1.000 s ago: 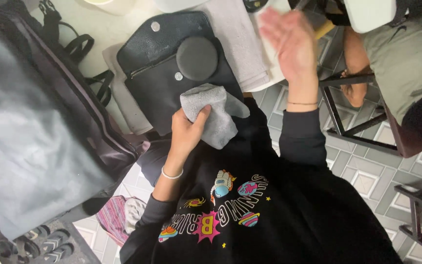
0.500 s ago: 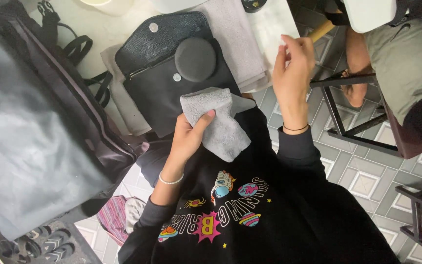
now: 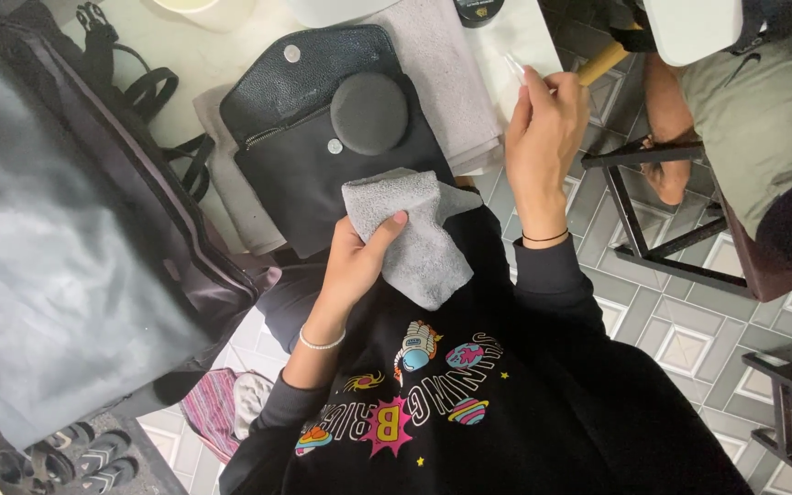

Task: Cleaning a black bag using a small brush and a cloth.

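The small clear object (image 3: 515, 66) pinched in the right hand (image 3: 543, 137) is too small to identify; the black round tin (image 3: 480, 9) is cut off by the top edge.

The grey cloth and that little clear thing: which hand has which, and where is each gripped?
The left hand pinches the grey cloth at its upper edge. The right hand grips a small clear object by its lower end.

Two hands work here: the left hand (image 3: 355, 266) and the right hand (image 3: 543, 137). One grey cloth (image 3: 414, 234) is held. One black leather bag (image 3: 323, 137) lies on the one desk (image 3: 203, 64), with one round black pad (image 3: 368, 113) on it and one grey mat (image 3: 456, 82) beneath. One large dark bag (image 3: 66, 238) sits at the left. One small clear item (image 3: 513, 66), perhaps a vial, shows at the fingertips. Two bracelets: one beaded (image 3: 321, 344), one thin black (image 3: 544, 238).
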